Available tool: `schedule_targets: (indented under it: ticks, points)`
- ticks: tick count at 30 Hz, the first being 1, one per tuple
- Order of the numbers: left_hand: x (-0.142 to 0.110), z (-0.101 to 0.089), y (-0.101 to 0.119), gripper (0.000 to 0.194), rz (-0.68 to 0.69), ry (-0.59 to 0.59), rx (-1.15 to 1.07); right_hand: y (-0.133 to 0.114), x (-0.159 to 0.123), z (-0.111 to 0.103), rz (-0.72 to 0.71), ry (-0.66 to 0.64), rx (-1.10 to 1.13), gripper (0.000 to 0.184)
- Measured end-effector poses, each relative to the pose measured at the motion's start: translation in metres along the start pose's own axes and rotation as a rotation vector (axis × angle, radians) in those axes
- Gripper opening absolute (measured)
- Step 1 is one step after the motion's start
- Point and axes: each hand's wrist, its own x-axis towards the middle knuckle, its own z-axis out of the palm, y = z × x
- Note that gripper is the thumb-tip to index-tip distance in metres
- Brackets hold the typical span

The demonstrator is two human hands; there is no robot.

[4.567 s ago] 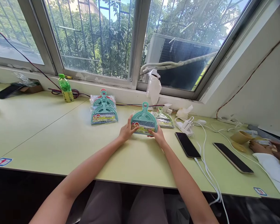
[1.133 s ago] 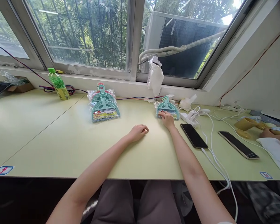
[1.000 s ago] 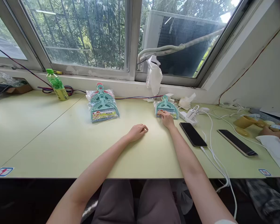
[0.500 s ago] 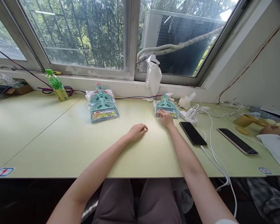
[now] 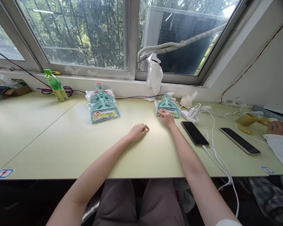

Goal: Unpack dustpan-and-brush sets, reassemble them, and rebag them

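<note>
My right hand (image 5: pixel 167 118) lies at the lower left edge of a small teal dustpan-and-brush set (image 5: pixel 167 103) in clear plastic wrap, its fingers bent onto the wrap's edge. On the bare tabletop to the left rests my left hand (image 5: pixel 138 131), loosely curved, with nothing in it. Farther left, more wrapped teal dustpan-and-brush sets (image 5: pixel 103 105) lie stacked, a red handle end showing at the top. Neither hand touches that stack.
Right of my arm lie a black phone (image 5: pixel 194 133), a white power strip (image 5: pixel 190 115) with cables and a second phone (image 5: pixel 240 141). Another person's hand (image 5: pixel 279 128) is near yellow containers (image 5: pixel 247 119) at far right. A green-capped bottle (image 5: pixel 56 86) leans at back left.
Both my hands stay in place; the view shifts very slightly. At the far right, the other person's hand has changed its pose and now shows more fully over the yellow and pale items.
</note>
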Motion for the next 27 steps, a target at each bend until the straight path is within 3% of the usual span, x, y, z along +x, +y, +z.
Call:
schedule_targets:
  ticks: [17,22,27]
  points:
    - [0.001,0.002,-0.003,0.025,0.007,0.005,0.006,0.0,0.003,0.006,-0.005,-0.013,0.029,0.044]
    - [0.0,0.001,-0.001,0.025,0.005,0.005,-0.002,0.009,0.007,0.006,0.139,0.068,0.141,0.046]
    - [0.001,0.001,-0.002,0.026,0.017,0.006,0.001,0.019,0.003,0.001,0.354,0.17,0.052,0.044]
